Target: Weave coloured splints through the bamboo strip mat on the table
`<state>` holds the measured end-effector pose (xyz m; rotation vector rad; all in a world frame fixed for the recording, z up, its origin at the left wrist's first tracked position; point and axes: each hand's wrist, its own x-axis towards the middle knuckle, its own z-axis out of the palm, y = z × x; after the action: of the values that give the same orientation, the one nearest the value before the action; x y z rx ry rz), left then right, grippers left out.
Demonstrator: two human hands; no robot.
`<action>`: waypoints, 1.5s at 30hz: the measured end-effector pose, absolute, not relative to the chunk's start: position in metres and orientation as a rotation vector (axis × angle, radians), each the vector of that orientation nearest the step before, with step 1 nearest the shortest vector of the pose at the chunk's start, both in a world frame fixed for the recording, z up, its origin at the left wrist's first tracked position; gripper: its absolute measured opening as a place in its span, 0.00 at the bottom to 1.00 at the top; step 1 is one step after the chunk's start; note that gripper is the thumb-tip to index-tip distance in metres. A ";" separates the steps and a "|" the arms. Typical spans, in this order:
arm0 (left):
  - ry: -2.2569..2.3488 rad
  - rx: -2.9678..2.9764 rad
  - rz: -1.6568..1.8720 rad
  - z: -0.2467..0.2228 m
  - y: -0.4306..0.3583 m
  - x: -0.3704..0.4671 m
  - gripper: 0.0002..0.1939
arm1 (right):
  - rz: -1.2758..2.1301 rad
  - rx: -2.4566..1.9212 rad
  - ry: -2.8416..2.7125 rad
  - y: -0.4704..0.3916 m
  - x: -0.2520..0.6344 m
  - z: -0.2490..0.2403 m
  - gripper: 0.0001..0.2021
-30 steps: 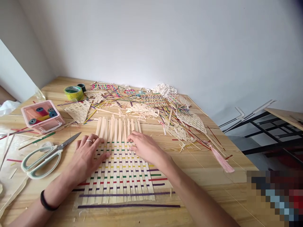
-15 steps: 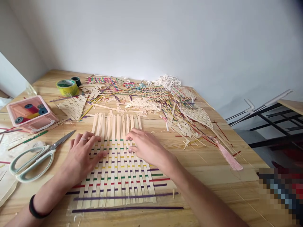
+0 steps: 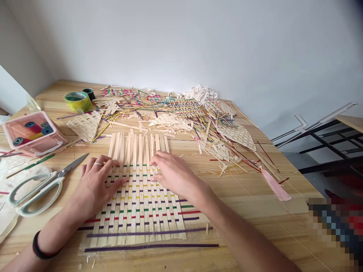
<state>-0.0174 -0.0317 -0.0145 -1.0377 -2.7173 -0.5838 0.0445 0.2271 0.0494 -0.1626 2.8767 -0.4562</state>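
Observation:
A mat of pale wooden strips (image 3: 141, 206) lies flat in front of me, crossed by thin purple, yellow, green and red strips. My left hand (image 3: 99, 181) rests on its left side, fingers bent and thumb stretched inward over the weave. On the right part lies my right hand (image 3: 170, 170), its fingertips touching the mat near the top green strip (image 3: 143, 165) and its thumb apart below them. Neither hand visibly grips a strip. Beyond the fingers, the pale strips' far ends are unwoven. Clear tape covers the near end, beside a loose-looking purple strip (image 3: 150, 248).
Scissors (image 3: 61, 173) lie open left of my left hand. Behind them stand a pink box (image 3: 53, 141) with thread spools and a yellow tape roll (image 3: 78, 101). Loose strips and woven pieces (image 3: 185, 108) crowd the back. A woven fan (image 3: 236, 135) with a pink tassel (image 3: 275, 185) lies right.
The whole view has shifted slightly, with the table's things a little further left and up. Both hands keep nearly the same place on the mat.

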 end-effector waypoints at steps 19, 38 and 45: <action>-2.792 -0.992 -0.622 -0.011 -0.029 -0.016 0.19 | -0.349 -0.197 2.855 0.224 0.044 0.053 0.13; -2.680 -1.118 -0.481 -0.007 -0.018 -0.005 0.18 | -0.627 -0.247 2.920 0.219 0.046 0.036 0.16; -2.687 -1.171 -0.401 -0.008 -0.012 -0.002 0.20 | -0.633 -0.239 2.931 0.216 0.045 0.034 0.18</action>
<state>-0.0019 -0.0115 -0.0082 -1.1705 -2.6869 -0.4012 0.0454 0.2162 0.0343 -0.2387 2.9312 -0.6331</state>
